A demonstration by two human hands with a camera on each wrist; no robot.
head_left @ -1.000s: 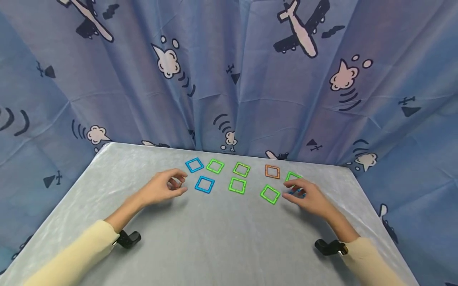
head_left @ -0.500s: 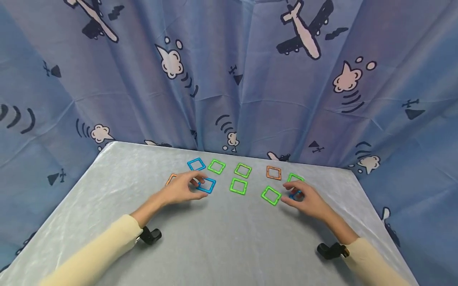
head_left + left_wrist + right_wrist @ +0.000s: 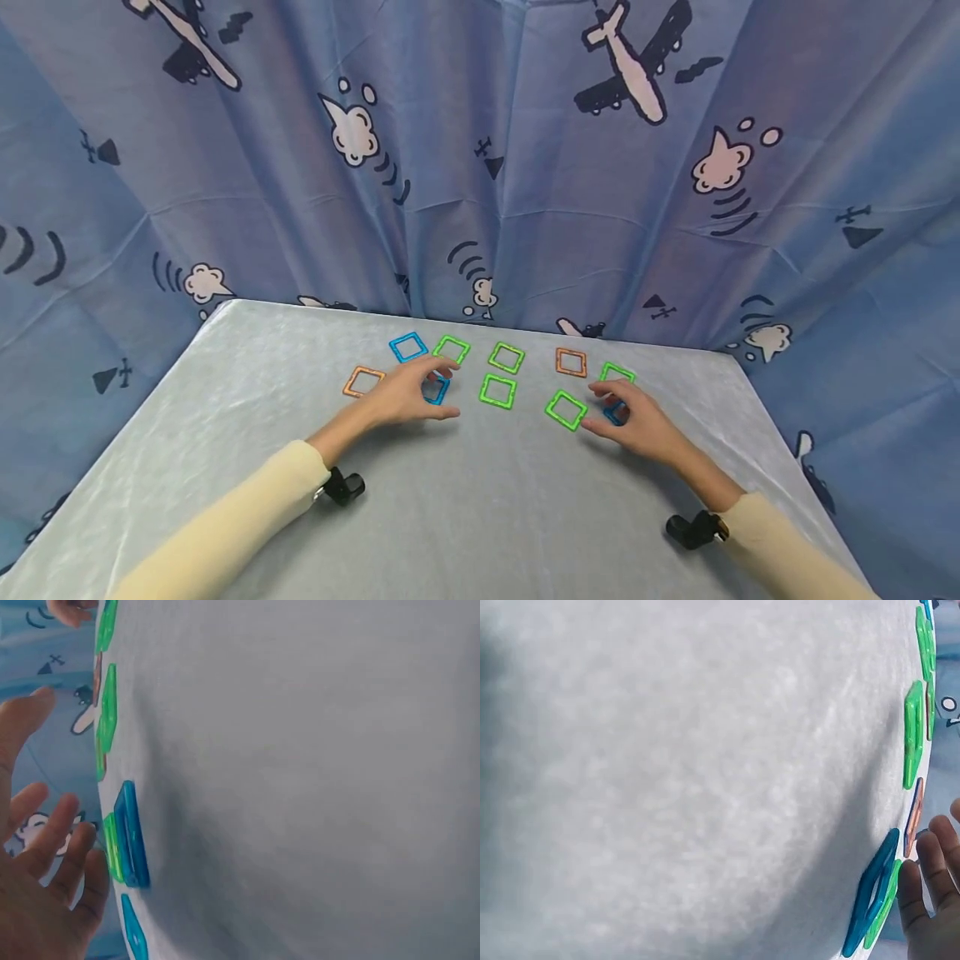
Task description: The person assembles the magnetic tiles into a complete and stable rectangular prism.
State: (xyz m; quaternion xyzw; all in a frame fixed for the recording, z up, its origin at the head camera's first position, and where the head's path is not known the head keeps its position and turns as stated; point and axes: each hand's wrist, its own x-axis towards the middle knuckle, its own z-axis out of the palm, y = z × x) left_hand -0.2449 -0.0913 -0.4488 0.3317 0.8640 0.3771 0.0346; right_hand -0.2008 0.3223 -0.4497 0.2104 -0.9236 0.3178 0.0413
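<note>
My left hand (image 3: 405,396) hovers over a blue square open-centred plastic frame (image 3: 445,390), partly covering it, with fingers and thumb apart and nothing between them. In the left wrist view, that hand (image 3: 45,900) shows loosely bent, separated fingers. My right hand (image 3: 641,421) is held above another blue frame (image 3: 612,414), which it partly hides; its thumb tip comes close to a green frame (image 3: 561,421). The right wrist view shows its fingers (image 3: 934,859) relaxed beside the blue frame (image 3: 870,896), holding nothing.
More flat frames lie along the table's far side: orange (image 3: 350,382) at left, blue (image 3: 396,353), several green such as one at centre (image 3: 497,406), and an orange one (image 3: 558,362) at right. A blue patterned curtain (image 3: 450,167) hangs behind the pale table (image 3: 480,517).
My left hand has moved right, from left of the lower blue frame to over it, uncovering the orange frame at left. My right hand has shifted only slightly left.
</note>
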